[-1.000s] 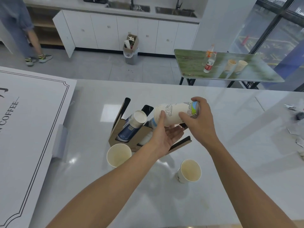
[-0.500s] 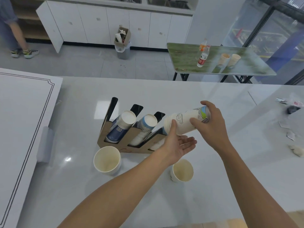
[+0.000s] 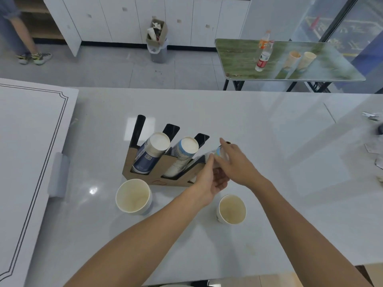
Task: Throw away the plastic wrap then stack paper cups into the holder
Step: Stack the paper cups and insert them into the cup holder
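A brown cardboard cup holder with black slanted backs stands on the white counter. Its left slot holds a blue-and-white cup stack; its middle slot holds a white-and-blue stack. A third white cup stack lies in the right slot, mostly hidden by my hands. My right hand grips its upper end from above. My left hand cups it from below, fingers curled. Two single paper cups stand upright in front: a wide one and a smaller one.
A large white sign board lies on the counter's left side. Small scraps sit at the right edge. Beyond the counter are a full trash bin, a green table with bottles and cups, and a person's legs.
My hands have lowered the third cup stack from mid-air down into the holder's right slot. The view has tilted further down.
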